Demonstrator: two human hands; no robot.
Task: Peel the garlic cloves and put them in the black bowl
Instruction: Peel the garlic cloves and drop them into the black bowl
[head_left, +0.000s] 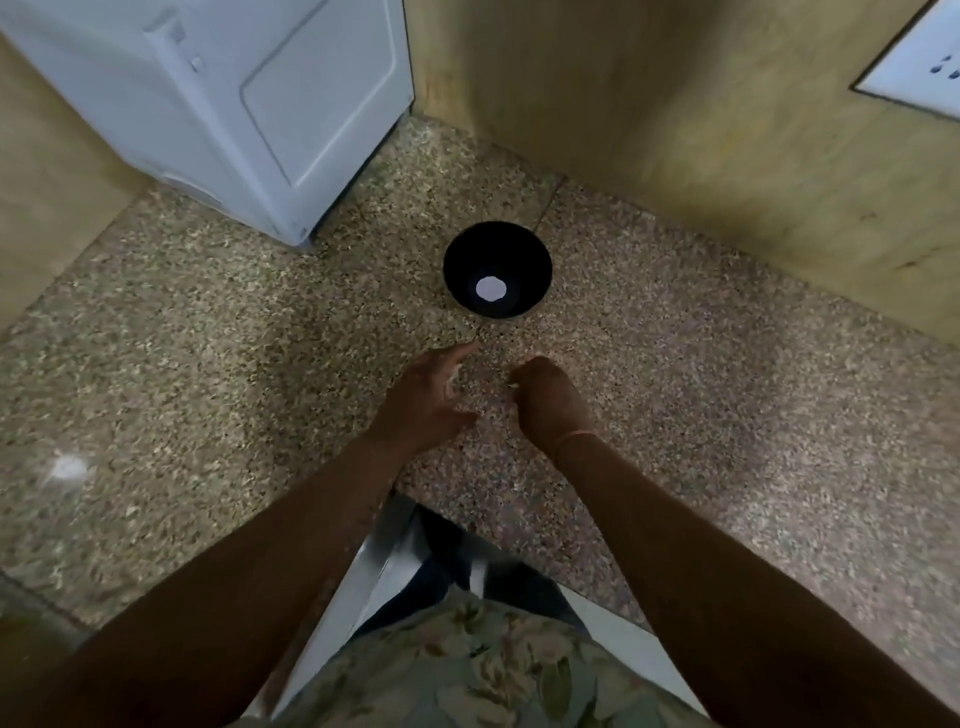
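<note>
A black bowl stands on the speckled stone counter, near the back corner. One white peeled garlic piece lies at its bottom. My left hand hovers just in front of the bowl with fingers spread and relaxed, holding nothing. My right hand is beside it with fingers curled; a small white bit, a garlic clove or its skin, shows at its fingertips. The two hands are a short gap apart.
A white appliance stands at the back left of the counter. Yellowish walls close the corner behind and to the right, with a white socket plate at the upper right. The counter's front edge is by my body.
</note>
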